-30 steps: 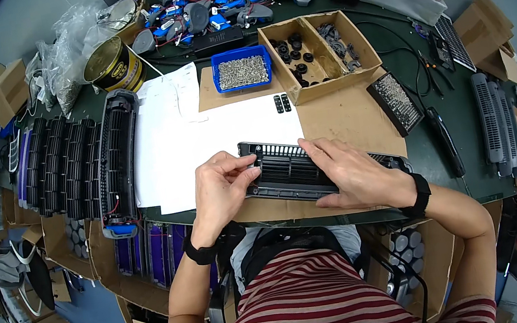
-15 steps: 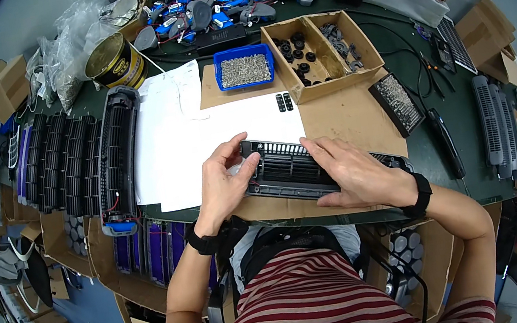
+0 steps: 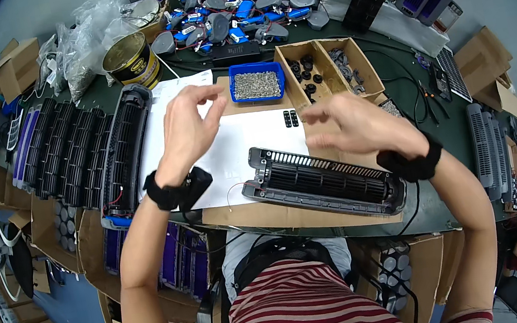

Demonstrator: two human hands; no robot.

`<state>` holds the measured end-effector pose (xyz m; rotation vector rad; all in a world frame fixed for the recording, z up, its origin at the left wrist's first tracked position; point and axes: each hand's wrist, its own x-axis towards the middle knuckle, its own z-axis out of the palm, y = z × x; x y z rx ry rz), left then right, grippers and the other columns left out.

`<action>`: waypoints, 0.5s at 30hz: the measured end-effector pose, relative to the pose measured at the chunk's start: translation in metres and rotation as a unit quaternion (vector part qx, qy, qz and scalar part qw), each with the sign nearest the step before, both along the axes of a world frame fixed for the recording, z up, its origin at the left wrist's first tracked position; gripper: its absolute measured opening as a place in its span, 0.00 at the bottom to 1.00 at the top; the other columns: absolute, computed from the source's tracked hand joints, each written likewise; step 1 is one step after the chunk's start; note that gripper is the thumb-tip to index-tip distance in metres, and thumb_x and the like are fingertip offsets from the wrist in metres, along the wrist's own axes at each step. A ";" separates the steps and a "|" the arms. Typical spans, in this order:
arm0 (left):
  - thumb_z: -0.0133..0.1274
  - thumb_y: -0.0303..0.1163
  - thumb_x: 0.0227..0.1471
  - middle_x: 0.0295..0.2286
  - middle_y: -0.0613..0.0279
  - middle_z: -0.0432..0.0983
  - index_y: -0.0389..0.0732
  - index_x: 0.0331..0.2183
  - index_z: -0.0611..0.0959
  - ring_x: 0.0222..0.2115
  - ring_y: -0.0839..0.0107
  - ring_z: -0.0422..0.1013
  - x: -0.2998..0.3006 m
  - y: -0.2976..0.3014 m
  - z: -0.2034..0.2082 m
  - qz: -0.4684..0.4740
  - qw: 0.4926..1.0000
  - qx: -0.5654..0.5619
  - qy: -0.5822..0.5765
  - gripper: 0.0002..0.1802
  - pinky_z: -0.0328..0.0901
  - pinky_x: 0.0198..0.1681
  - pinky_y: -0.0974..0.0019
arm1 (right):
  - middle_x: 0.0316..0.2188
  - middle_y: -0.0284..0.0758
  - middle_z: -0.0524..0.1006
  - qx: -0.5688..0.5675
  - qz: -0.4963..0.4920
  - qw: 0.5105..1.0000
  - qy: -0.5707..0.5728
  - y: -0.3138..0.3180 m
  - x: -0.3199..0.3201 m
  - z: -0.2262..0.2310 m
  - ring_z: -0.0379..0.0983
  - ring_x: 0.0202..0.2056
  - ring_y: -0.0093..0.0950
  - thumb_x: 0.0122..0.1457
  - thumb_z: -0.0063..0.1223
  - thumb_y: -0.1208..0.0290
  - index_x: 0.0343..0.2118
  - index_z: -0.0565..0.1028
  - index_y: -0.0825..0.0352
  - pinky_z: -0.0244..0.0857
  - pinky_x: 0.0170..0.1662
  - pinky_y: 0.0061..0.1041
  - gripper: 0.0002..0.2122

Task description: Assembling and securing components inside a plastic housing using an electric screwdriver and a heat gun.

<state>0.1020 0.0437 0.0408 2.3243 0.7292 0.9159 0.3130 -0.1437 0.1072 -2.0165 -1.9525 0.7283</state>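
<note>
A long black fan housing [image 3: 264, 196] with a ribbed roller [image 3: 322, 182] inside lies slanted near the table's front edge. Thin red and dark wires stick out at its left end. Neither hand touches it. My left hand [image 3: 190, 123] hovers over the white paper [image 3: 222, 147], thumb and fingers apart, holding nothing I can see. Above the housing's far side hangs my right hand [image 3: 357, 122], slightly blurred, with a gap between thumb and fingers and nothing visible in it. Just beyond the hands are a blue tray [image 3: 259, 100] of small screws and two small black parts [image 3: 291, 118].
A divided cardboard box [image 3: 320, 60] holds black knobs and grey parts. Several black rollers [image 3: 68, 154] and another housing [image 3: 126, 152] stand at left. A yellow-black tin [image 3: 133, 63] and piled blue-wrapped battery packs [image 3: 241, 12] sit behind. Cables and pliers [image 3: 431, 100] lie at right.
Both hands have let go of the fan housing and risen away from it, the left one farther up over the paper. The housing now lies by itself on the cardboard.
</note>
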 end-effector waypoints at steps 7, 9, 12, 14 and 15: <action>0.64 0.43 0.43 0.34 0.54 0.77 0.48 0.29 0.89 0.39 0.56 0.72 0.087 0.033 -0.029 0.038 0.951 0.192 0.239 0.11 0.63 0.43 0.53 | 0.30 0.45 0.81 0.186 -0.067 0.951 -0.239 0.106 0.021 -0.078 0.74 0.38 0.44 0.51 0.56 0.73 0.33 0.82 0.68 0.66 0.40 0.41 0.08; 0.65 0.47 0.42 0.37 0.57 0.75 0.49 0.29 0.89 0.44 0.57 0.67 0.102 0.025 -0.038 0.041 0.930 0.192 0.310 0.14 0.58 0.48 0.54 | 0.28 0.40 0.80 0.173 -0.056 0.931 -0.317 0.116 0.023 -0.099 0.72 0.39 0.40 0.49 0.53 0.74 0.24 0.81 0.66 0.61 0.39 0.38 0.05; 0.64 0.44 0.41 0.35 0.57 0.76 0.42 0.29 0.87 0.43 0.58 0.66 0.098 0.029 -0.055 0.047 0.930 0.222 0.288 0.16 0.56 0.46 0.53 | 0.25 0.36 0.80 0.200 -0.026 0.906 -0.373 0.119 0.011 -0.109 0.72 0.41 0.34 0.49 0.54 0.73 0.23 0.82 0.63 0.59 0.43 0.34 0.05; 0.63 0.42 0.41 0.35 0.57 0.76 0.42 0.29 0.87 0.43 0.58 0.66 0.097 0.033 -0.062 0.039 0.935 0.228 0.269 0.14 0.56 0.45 0.53 | 0.25 0.35 0.79 0.200 -0.021 0.902 -0.382 0.120 0.010 -0.110 0.72 0.40 0.33 0.49 0.54 0.73 0.22 0.82 0.62 0.58 0.44 0.34 0.06; 0.61 0.39 0.41 0.34 0.57 0.76 0.42 0.29 0.87 0.42 0.59 0.67 0.097 0.036 -0.066 0.031 0.939 0.236 0.250 0.13 0.56 0.44 0.54 | 0.25 0.35 0.79 0.208 -0.036 0.908 -0.363 0.122 0.010 -0.110 0.72 0.39 0.34 0.49 0.54 0.73 0.22 0.82 0.62 0.58 0.43 0.34 0.06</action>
